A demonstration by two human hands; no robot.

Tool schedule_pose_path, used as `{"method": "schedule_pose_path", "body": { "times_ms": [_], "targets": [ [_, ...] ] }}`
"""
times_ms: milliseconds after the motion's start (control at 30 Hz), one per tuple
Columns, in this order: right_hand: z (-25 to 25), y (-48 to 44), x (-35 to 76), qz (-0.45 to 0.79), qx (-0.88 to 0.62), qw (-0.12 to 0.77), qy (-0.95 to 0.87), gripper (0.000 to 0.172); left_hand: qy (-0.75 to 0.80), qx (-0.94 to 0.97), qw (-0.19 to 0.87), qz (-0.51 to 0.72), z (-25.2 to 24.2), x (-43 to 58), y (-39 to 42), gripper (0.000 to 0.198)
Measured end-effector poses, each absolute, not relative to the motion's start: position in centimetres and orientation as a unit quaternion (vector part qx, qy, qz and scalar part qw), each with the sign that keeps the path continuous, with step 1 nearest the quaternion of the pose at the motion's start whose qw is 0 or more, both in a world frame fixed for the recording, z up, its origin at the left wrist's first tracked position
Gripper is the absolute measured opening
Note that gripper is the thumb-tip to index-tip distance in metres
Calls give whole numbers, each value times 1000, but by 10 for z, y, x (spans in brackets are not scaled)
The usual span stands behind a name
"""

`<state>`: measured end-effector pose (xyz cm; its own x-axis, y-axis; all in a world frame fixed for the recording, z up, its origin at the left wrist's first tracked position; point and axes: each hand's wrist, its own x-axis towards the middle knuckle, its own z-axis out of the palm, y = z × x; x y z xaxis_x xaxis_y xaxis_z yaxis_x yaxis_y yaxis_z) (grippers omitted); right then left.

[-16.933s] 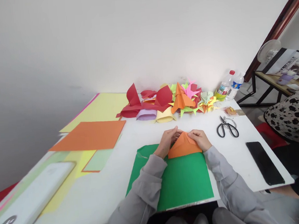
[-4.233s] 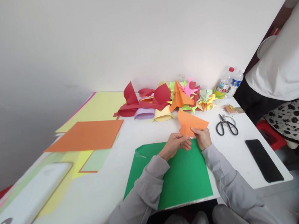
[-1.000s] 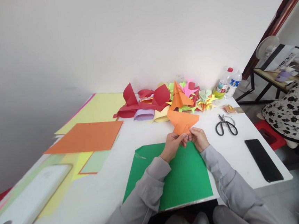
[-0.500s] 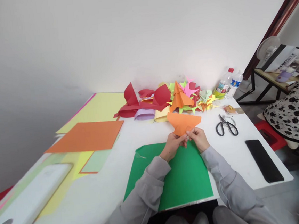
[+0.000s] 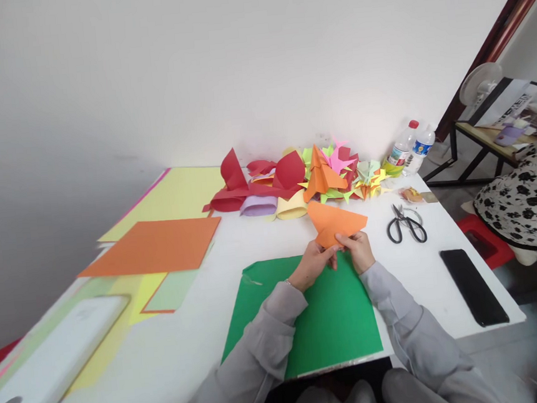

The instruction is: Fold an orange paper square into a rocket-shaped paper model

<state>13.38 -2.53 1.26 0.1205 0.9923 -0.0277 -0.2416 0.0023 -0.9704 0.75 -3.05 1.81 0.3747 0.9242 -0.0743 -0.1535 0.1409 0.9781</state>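
**Folded orange paper: position and grip**

1. The white table (image 5: 262,239) carries a green sheet (image 5: 326,322) directly in front of the person.
2. The folded orange paper (image 5: 335,222) is held raised over the sheet's far edge, just beyond both hands.
3. Its long axis runs roughly left to right. The broad edge faces away from the person and the narrow end points down toward them.
4. The right hand (image 5: 360,251) pinches the narrow end with the thumb on top, and lies nearer the paper's body.
5. The left hand (image 5: 312,265) grips the same end from the left, fingertips (image 5: 332,253) touching it.
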Motion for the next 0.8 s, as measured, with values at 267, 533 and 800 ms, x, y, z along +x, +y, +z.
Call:
{"method": "schedule_pose_path", "body": {
  "times_ms": [267,533,800],
  "targets": [
    [3,-24,136,540,-458,596,-379,29,373,508,661,407,22,8,-32,28],
    [1,-22,139,488,-481,619,-384,33,378,511,666,390,24,8,-34,27],
    [8,-23,138,488,-490,628,-357,38,368,512,672,388,23,9,-34,27]
  ]
}}
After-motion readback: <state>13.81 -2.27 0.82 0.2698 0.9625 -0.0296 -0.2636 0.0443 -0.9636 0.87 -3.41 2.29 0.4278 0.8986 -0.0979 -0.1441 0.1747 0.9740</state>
